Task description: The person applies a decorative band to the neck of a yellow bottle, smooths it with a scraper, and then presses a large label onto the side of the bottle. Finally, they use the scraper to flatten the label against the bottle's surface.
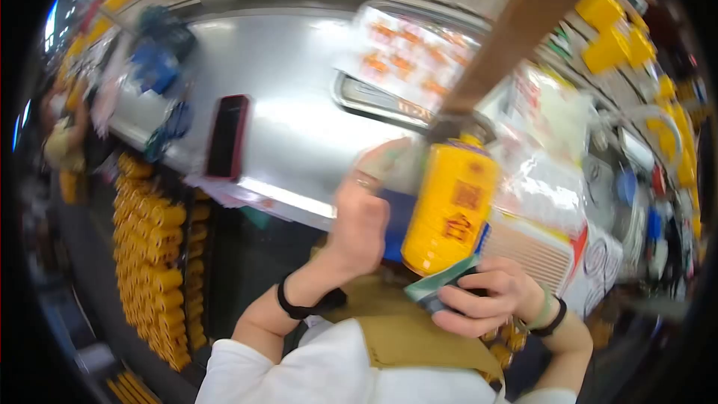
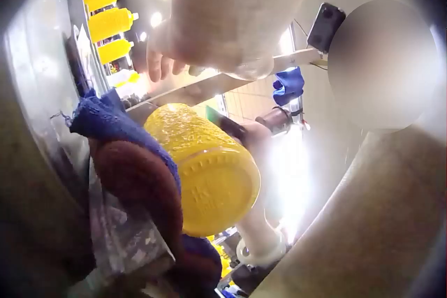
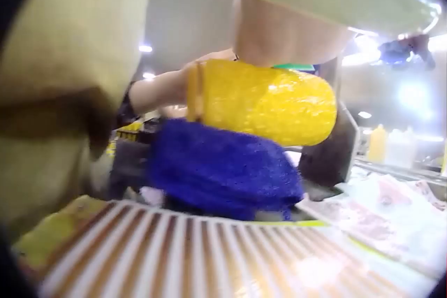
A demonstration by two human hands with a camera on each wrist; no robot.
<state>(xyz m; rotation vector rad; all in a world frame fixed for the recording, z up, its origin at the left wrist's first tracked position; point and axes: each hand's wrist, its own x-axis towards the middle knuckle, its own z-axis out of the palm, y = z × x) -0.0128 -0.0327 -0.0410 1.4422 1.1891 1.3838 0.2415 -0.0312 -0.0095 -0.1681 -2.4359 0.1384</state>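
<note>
A yellow bottle (image 1: 452,206) with red characters stands tilted in front of the body; its base faces the left wrist view, as a yellow disc (image 2: 220,193). My right hand (image 1: 486,299) curls its fingers round a flat green-and-dark object (image 1: 441,284), whose edge lies against the bottle's lower end. Left of the bottle is my left hand (image 1: 363,221), blurred, its fingers extended upward; whether they touch the bottle is unclear. Blue cloth (image 1: 398,221) shows behind the bottle, and below it in the right wrist view (image 3: 223,165).
A phone (image 1: 228,137) lies on the metal table (image 1: 284,97). Metal trays (image 1: 374,97) bear orange-patterned wrappers, with plastic packs (image 1: 546,179) to the right. A brown post (image 1: 523,22) crosses above the bottle. Rows of yellow bottles (image 1: 153,254) stand below at left.
</note>
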